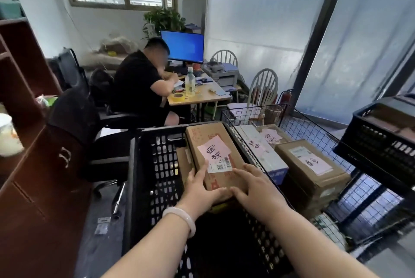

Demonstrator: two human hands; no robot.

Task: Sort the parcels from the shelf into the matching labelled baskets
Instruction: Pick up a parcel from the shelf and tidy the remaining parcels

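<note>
A brown cardboard parcel (213, 142) with a pink handwritten label lies inside the black plastic basket (157, 165) in front of me. My left hand (202, 190) grips its near left corner, thumb curled along the front edge. My right hand (253, 185) grips the near right corner, fingers curled over the top. Another brown parcel (183, 160) sits beneath it. To the right, the wire basket (314, 129) holds several labelled parcels, among them a brown box (312, 163) and a white box (260, 151).
A second black crate (381, 142) stands at the right edge. The dark wooden shelf (24, 89) runs along the left. A person sits on an office chair (74, 120) at a desk (202, 95) with a monitor behind the baskets. Two white chairs stand near the desk.
</note>
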